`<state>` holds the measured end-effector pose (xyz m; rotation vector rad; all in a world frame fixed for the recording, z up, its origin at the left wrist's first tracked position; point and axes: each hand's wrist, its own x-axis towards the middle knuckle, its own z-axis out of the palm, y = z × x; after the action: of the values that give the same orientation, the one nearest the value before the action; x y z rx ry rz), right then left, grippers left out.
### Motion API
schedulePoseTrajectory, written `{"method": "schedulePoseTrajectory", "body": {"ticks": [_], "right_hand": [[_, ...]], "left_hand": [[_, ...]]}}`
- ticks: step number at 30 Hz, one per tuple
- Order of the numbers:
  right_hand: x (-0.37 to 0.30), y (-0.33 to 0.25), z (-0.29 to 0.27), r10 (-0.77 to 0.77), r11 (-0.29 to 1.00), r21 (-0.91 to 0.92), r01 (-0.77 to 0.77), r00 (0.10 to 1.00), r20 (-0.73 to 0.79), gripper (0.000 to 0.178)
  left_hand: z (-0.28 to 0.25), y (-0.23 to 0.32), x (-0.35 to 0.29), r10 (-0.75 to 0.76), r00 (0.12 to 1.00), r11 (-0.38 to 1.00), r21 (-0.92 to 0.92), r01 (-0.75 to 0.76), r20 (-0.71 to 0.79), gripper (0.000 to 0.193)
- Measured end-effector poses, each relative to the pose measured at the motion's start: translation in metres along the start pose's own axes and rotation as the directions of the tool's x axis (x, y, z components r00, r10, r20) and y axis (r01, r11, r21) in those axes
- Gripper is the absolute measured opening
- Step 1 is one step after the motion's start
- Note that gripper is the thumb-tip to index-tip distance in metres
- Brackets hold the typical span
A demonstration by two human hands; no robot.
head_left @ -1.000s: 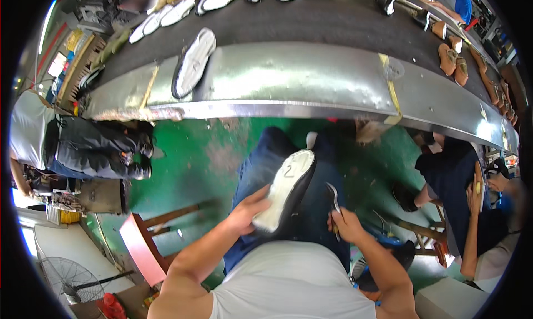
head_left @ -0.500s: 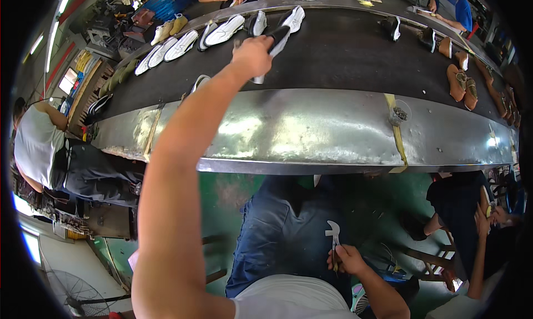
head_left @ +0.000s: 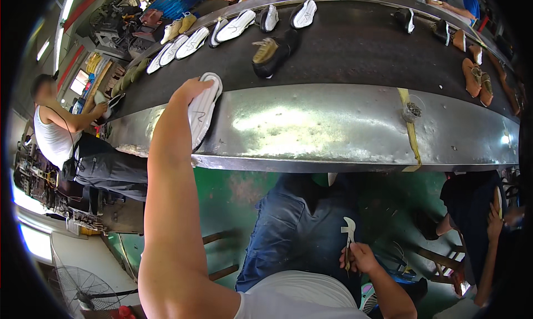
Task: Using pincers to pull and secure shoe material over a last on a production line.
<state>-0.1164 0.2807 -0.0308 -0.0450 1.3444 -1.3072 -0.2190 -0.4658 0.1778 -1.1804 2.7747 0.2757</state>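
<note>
My left hand (head_left: 192, 89) reaches out over the near edge of the bench, closed on the end of a shoe with a white sole (head_left: 204, 109). The sole faces up and carries a dark pen mark; my forearm hides part of the shoe's left side. Just beyond and to the right, a black shoe with an olive-brown part (head_left: 270, 53) lies on the dark belt, touched by neither hand. Low in front of my lap, my right hand (head_left: 358, 257) grips lasting pincers (head_left: 349, 235) by the handles, their metal head pointing up.
A row of white-soled shoes (head_left: 235, 26) stands along the belt's far side. Brown shoes (head_left: 478, 81) sit at the right. A small dish of tacks (head_left: 411, 112) rests on the metal edge (head_left: 311, 116). Other people work on the left, right and far side; a fan (head_left: 83, 285) stands lower left.
My left hand has let go of the dark shoe on the belt and come back left and nearer, onto the white-soled shoe. My right hand still holds the pincers.
</note>
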Motion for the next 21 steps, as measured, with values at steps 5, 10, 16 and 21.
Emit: {"method": "schedulePoseTrajectory", "body": {"ticks": [5,10,16,21], "right_hand": [[-0.003,0.013,0.008,-0.038,0.999,-0.029,0.037,0.998,-0.053,0.051],[-0.007,0.016,0.016,0.000,1.000,-0.010,-0.001,0.994,-0.112,0.039],[-0.042,-0.016,0.048,-0.141,0.980,-0.154,0.126,0.986,-0.090,0.026],[-0.063,-0.057,0.096,-0.316,0.759,-0.605,0.240,0.948,-0.021,0.030]], "left_hand": [[-0.003,0.022,-0.102,0.163,0.966,0.528,-0.845,0.088,0.202,0.054],[0.082,0.041,-0.253,0.215,0.969,-0.158,-0.975,0.159,0.123,0.045],[0.202,0.102,-0.424,0.264,0.964,-0.319,-0.946,0.053,-0.035,0.073],[0.231,0.100,-0.438,0.525,0.846,0.002,-0.994,0.107,0.091,0.079]]}}
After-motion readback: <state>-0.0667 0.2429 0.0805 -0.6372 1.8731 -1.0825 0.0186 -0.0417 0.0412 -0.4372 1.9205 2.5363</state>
